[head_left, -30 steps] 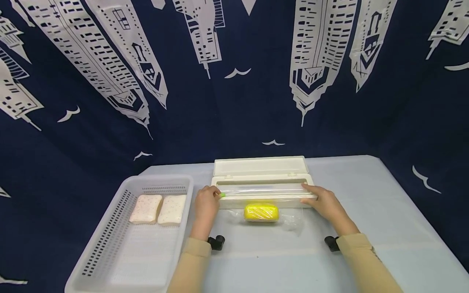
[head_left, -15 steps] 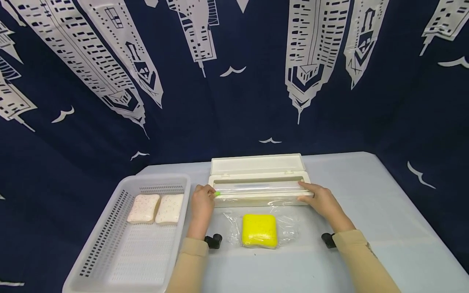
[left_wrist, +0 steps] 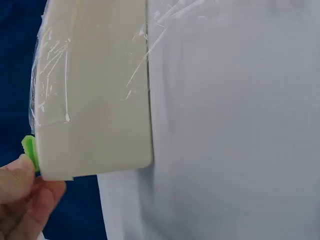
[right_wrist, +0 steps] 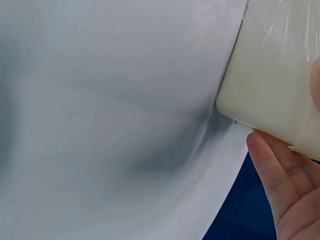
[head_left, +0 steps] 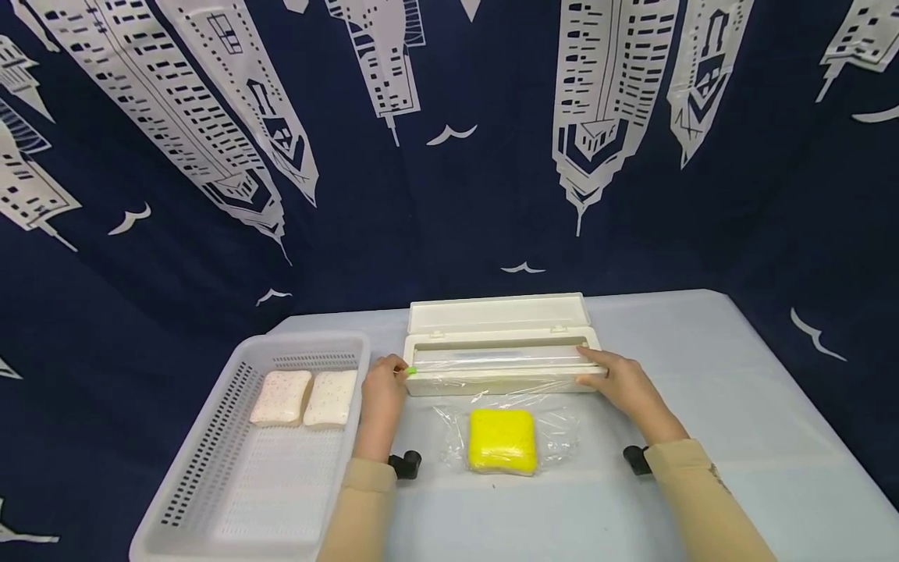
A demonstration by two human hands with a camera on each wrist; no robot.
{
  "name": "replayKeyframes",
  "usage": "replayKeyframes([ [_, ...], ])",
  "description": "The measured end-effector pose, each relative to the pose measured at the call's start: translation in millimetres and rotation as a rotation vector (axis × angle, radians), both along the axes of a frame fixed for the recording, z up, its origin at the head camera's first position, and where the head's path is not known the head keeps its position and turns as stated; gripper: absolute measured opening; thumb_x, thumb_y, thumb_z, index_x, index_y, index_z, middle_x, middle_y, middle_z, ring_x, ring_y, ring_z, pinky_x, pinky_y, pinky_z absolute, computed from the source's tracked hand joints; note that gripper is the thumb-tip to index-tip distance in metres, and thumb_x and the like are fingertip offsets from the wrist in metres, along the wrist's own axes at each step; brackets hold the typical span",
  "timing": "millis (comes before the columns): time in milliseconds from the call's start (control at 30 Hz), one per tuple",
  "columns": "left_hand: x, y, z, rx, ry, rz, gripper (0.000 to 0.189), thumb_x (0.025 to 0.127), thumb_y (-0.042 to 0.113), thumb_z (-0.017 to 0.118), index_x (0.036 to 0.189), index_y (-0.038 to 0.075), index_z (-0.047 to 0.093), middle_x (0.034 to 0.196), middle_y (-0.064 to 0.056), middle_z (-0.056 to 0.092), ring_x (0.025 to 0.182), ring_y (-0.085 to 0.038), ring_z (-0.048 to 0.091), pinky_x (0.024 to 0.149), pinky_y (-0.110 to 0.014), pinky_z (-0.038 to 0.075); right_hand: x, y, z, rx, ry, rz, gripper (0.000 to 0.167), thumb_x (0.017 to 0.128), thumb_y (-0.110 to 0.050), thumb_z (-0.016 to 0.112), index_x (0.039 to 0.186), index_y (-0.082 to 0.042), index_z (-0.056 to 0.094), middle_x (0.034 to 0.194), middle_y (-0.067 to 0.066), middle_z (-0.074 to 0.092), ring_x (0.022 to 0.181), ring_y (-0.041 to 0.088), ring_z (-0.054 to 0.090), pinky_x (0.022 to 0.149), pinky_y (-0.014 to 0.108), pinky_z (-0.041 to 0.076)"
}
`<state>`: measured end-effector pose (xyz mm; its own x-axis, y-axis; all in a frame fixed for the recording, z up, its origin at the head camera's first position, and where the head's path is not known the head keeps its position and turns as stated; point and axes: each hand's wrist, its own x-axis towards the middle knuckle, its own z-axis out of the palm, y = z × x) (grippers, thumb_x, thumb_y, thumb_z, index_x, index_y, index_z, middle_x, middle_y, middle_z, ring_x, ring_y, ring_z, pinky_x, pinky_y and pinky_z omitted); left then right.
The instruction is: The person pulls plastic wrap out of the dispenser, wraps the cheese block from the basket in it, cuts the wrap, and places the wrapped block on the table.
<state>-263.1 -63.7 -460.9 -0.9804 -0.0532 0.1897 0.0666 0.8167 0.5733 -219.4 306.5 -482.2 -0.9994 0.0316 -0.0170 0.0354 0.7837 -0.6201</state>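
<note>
A long cream cling film box (head_left: 502, 382) lies with its lid raised and a roll of film inside. My left hand (head_left: 382, 396) pinches the small green cutter slider (left_wrist: 31, 151) at the box's left end. At the other end, my right hand (head_left: 628, 394) grips the box, its thumb on the front and its fingers (right_wrist: 280, 172) against the end. Clear film hangs over the front of the box and spreads onto the table. In front of it, a yellow rounded square block (head_left: 502, 441) lies flat, with crinkled film on both sides.
A white perforated plastic basket (head_left: 242, 499) stands at the left, close to my left forearm. Two pale speckled bread-slice-shaped pieces (head_left: 281, 398) lie side by side in it. The table (head_left: 737, 437) ends at a dark blue patterned curtain (head_left: 485, 203).
The yellow block, earlier tilted up close to the box front, now lies flat nearer to me. My left hand and the green slider have shifted slightly left. The right hand keeps its hold.
</note>
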Motion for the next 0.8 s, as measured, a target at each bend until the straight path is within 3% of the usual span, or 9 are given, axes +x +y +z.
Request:
replayKeyframes([
  [167,1.5,-0.6,-0.2,-0.012,0.0,0.015,0.009,0.088,-0.002,0.067,0.097,0.0,0.068,0.093,-0.013,0.067,0.087,-0.028,0.066,0.076,-0.04,0.056,-0.8,-1.2,1.1,0.011,-0.007,0.006,0.067,0.089,-0.031,0.072,0.146,-0.009,0.046,0.146,0.029,0.043,0.135,0.05,0.039,0.107,0.062,0.037],
  [367,15.9,4.8,-8.3,0.038,0.096,0.059,0.019,0.087,-0.004,0.067,0.105,-0.001,0.064,0.096,-0.016,0.061,0.088,-0.03,0.063,0.075,-0.039,0.054,0.4,-2.0,0.8,0.019,-0.03,0.005,0.071,0.088,-0.035,0.071,0.148,-0.009,0.043,0.146,0.029,0.042,0.135,0.051,0.039,0.106,0.063,0.037],
  [500,21.5,9.5,-17.4,0.047,0.155,-0.003,0.023,0.085,-0.002,0.071,0.107,0.003,0.065,0.095,-0.013,0.058,0.088,-0.027,0.059,0.075,-0.038,0.051,3.1,-1.0,-0.2,0.02,-0.017,-0.004,0.071,0.088,-0.035,0.072,0.148,-0.009,0.043,0.147,0.029,0.042,0.135,0.052,0.038,0.106,0.064,0.036],
  [667,19.2,11.3,-24.8,0.044,0.179,-0.065,0.033,0.085,0.006,0.074,0.117,0.007,0.067,0.097,-0.011,0.058,0.093,-0.025,0.056,0.08,-0.039,0.05,7.9,-1.5,-0.2,-0.011,-0.002,-0.019,0.075,0.087,-0.036,0.074,0.149,-0.009,0.041,0.154,0.032,0.028,0.137,0.057,0.029,0.107,0.069,0.029],
  [800,16.3,9.4,-25.3,0.041,0.209,-0.075,0.03,0.084,0.007,0.076,0.113,0.007,0.07,0.097,-0.012,0.057,0.094,-0.027,0.056,0.081,-0.04,0.049,13.2,-3.7,-0.4,-0.023,0.089,-0.037,0.071,0.082,-0.028,0.079,0.143,-0.007,0.05,0.154,0.031,0.027,0.137,0.057,0.029,0.105,0.071,0.03],
])
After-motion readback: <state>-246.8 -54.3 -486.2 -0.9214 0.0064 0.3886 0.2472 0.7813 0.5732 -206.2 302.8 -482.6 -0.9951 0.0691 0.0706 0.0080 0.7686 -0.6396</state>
